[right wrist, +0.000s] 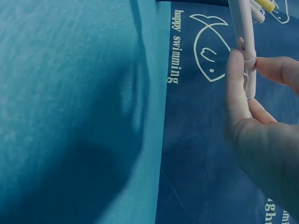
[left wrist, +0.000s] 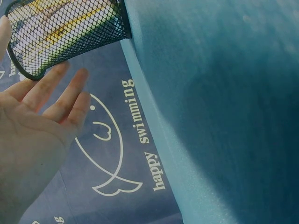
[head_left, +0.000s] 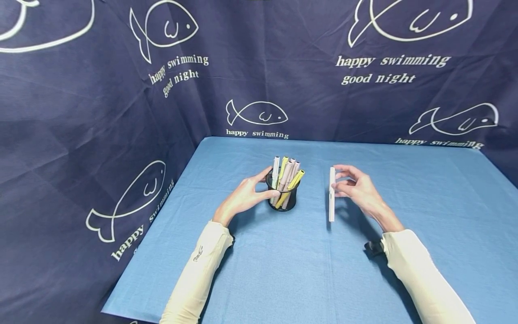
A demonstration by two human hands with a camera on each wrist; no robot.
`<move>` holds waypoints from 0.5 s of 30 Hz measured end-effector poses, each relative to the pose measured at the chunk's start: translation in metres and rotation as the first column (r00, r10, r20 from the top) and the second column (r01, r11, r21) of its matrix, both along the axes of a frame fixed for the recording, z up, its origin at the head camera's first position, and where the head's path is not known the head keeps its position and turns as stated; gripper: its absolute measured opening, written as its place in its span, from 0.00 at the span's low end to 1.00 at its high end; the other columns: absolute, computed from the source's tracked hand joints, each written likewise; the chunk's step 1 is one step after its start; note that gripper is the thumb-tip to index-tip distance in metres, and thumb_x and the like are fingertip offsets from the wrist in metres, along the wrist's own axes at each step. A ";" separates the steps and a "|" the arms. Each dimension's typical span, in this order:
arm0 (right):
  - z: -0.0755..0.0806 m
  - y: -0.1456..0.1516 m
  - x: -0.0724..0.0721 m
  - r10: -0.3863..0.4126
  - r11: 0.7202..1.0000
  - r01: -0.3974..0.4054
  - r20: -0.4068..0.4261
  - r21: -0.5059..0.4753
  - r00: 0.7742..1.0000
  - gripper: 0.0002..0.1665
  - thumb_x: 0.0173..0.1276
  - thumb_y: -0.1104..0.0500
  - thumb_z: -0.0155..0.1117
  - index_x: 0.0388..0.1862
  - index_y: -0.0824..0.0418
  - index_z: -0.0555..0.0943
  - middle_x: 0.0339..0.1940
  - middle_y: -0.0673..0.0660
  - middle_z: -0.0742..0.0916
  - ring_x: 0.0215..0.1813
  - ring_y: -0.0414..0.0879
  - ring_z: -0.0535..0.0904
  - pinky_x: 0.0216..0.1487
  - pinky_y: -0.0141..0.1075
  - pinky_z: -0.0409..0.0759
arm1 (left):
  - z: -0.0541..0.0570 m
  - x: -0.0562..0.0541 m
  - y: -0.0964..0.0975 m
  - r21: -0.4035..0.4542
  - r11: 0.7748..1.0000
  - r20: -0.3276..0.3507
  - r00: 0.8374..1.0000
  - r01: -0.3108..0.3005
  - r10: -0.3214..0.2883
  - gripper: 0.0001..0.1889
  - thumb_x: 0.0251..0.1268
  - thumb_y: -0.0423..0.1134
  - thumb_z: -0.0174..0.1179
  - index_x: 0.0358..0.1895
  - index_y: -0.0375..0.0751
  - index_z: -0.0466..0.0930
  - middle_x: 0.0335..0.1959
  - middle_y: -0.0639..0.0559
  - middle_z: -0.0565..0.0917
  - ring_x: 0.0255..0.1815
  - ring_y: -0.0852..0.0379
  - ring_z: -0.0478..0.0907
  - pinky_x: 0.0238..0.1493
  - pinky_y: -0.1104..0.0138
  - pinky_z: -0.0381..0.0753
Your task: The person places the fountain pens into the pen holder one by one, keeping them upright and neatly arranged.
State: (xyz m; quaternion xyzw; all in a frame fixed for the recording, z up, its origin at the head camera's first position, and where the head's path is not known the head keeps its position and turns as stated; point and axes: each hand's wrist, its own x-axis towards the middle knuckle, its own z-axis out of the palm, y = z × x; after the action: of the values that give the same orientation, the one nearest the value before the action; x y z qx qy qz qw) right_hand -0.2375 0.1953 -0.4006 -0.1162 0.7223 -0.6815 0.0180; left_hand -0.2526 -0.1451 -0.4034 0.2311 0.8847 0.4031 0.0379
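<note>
A black mesh pen holder [head_left: 288, 201] stands on the blue cloth with several pens in it, among them yellow ones [head_left: 297, 179], a white one [head_left: 276, 164] and pale pinkish ones. My left hand [head_left: 244, 194] grips the holder near its rim, thumb on the near side and fingers at the back; in the left wrist view the other fingers spread loosely below the mesh. To the right of the holder, my right hand [head_left: 358, 188] pinches a white pen [head_left: 332, 202] between thumb and fingers. That pen hangs upright above the cloth, and its clip [right wrist: 245, 79] shows in the right wrist view.
Blue cloth [head_left: 283, 265] covers the table. Dark navy curtains [head_left: 307, 90] with white fish drawings and lettering hang behind it and along its left side. A black wrist strap [head_left: 374, 248] shows at the right sleeve.
</note>
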 end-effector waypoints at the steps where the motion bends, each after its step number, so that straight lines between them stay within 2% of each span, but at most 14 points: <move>1: 0.001 -0.001 0.000 -0.005 1.000 0.005 -0.002 -0.010 1.000 0.33 0.69 0.78 0.60 0.72 0.78 0.65 0.48 0.63 0.76 0.40 0.40 0.85 0.43 0.36 0.86 | 0.000 0.000 0.000 0.000 1.000 0.001 1.000 0.000 0.000 0.45 0.68 0.61 0.67 0.83 0.57 0.58 0.68 0.44 0.78 0.72 0.51 0.71 0.70 0.51 0.69; 5: 0.003 -0.003 0.000 -0.023 0.998 0.022 -0.026 -0.052 0.999 0.32 0.69 0.78 0.61 0.72 0.74 0.68 0.47 0.61 0.78 0.39 0.41 0.85 0.42 0.37 0.87 | 0.000 0.000 0.000 0.002 1.000 0.001 1.000 0.001 -0.001 0.45 0.68 0.61 0.67 0.84 0.55 0.58 0.69 0.43 0.78 0.72 0.50 0.70 0.70 0.50 0.68; 12: 0.007 -0.008 0.001 -0.041 0.993 0.031 -0.077 -0.117 0.996 0.30 0.70 0.78 0.61 0.71 0.71 0.71 0.47 0.60 0.79 0.39 0.41 0.86 0.41 0.37 0.87 | 0.000 -0.001 -0.001 0.000 1.000 0.006 1.000 -0.001 0.001 0.45 0.67 0.63 0.66 0.83 0.60 0.57 0.69 0.46 0.78 0.73 0.53 0.70 0.71 0.52 0.68; 15: 0.007 -0.009 0.001 -0.040 0.988 0.023 -0.106 -0.154 0.994 0.30 0.70 0.79 0.60 0.70 0.71 0.72 0.47 0.59 0.80 0.39 0.42 0.86 0.41 0.36 0.87 | 0.000 -0.001 -0.001 -0.001 1.000 0.004 1.000 0.001 -0.001 0.45 0.68 0.62 0.66 0.84 0.59 0.57 0.69 0.45 0.78 0.73 0.52 0.70 0.71 0.52 0.68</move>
State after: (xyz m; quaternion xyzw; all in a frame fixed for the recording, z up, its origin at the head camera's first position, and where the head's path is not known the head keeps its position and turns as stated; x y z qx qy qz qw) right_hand -0.2365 0.1862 -0.3931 -0.1425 0.6698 -0.7276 -0.0410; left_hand -0.2535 -0.1458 -0.4038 0.2306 0.8847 0.4032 0.0398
